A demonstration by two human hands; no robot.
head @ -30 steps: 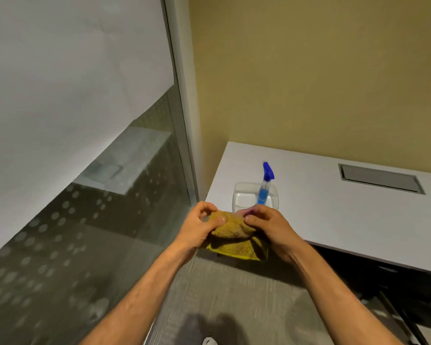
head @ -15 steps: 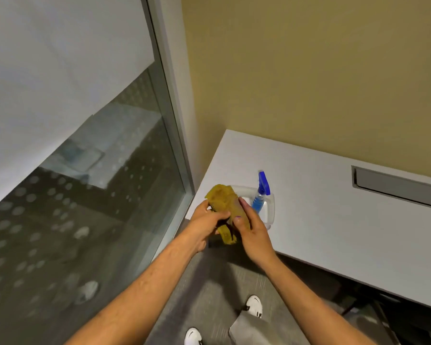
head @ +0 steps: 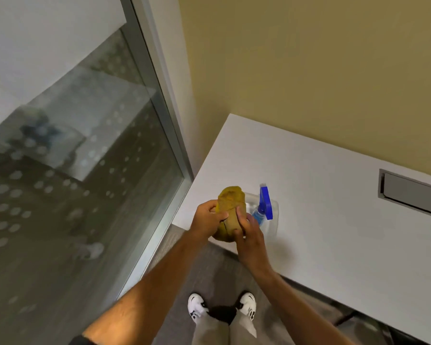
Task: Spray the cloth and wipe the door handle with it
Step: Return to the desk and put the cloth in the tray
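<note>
1. Closest to you, your two white shoes (head: 197,306) stand on the grey floor (head: 209,270).
2. Your left hand (head: 207,219) and right hand (head: 250,236) meet over the near edge of the white surface (head: 334,220).
3. Both hands have their fingers (head: 220,215) clamped on the yellow cloth (head: 230,205), which is bunched up tall between them.
4. Just behind the cloth, the spray bottle (head: 263,207) with the blue top stands in a clear tray (head: 274,220) on the surface.
5. A glass wall (head: 72,183) is on your left.
6. The yellow wall (head: 309,70) is farthest.
</note>
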